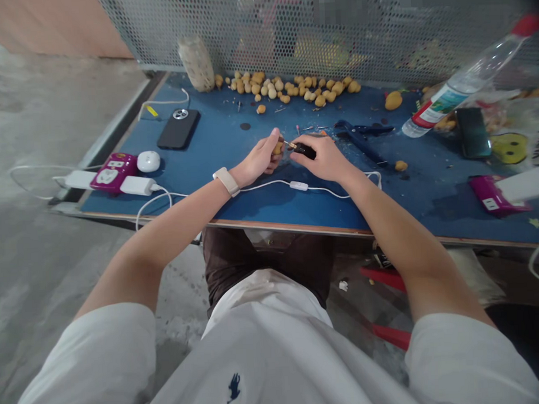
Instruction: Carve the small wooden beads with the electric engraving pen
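My left hand (260,160) is closed around a small tan nut (277,147), pinched between thumb and fingers over the blue table (215,168). A pale band sits on that wrist. My right hand (323,156) grips a small black tool (303,149) whose thin tip points left and touches the nut. Both hands hover just above the table's middle. A white cable with an inline switch (298,185) runs under my wrists.
A row of loose tan nuts (292,88) lies along the mesh back wall, beside a jar (197,64). A black phone (178,128), a magenta power strip (113,171) and white chargers sit left. Blue pliers (359,134), a plastic bottle (464,83), another phone (473,133) lie right.
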Motion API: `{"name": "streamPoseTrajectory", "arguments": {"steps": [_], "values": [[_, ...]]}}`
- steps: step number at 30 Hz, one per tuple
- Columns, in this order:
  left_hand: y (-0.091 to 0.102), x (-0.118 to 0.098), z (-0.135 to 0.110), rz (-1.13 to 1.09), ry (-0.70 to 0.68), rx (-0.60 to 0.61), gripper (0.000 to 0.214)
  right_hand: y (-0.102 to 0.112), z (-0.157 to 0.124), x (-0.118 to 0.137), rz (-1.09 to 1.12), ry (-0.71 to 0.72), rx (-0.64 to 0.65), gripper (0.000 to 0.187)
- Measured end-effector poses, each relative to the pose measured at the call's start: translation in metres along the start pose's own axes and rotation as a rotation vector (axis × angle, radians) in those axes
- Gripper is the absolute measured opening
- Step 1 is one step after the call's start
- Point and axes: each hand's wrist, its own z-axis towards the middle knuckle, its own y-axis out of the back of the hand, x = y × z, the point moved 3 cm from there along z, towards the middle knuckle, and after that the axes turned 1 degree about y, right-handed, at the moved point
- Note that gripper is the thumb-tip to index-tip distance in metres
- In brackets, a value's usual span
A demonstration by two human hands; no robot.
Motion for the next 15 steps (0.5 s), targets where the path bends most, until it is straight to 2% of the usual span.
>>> {"name": "streamPoseTrajectory", "arguments": {"steps": [6, 12, 15], "values": [[-0.0018, -0.0047, -0.0036, 0.000, 0.006, -0.013, 0.069, -0.0034, 0.0011, 0.0016, 0.020, 0.023, 0.047, 0.062], [-0.0045, -0.0082, -0.0066, 0.015, 0.036, -0.030, 0.069, 0.0009, 0.0005, 0.0038, 0.010, -0.003, -0.004, 0.059], [-0.0041, -0.0078, -0.0064, 0.011, 0.040, -0.031, 0.069, 0.0008, 0.0003, 0.0042, 0.010, 0.004, 0.012, 0.057]]}}
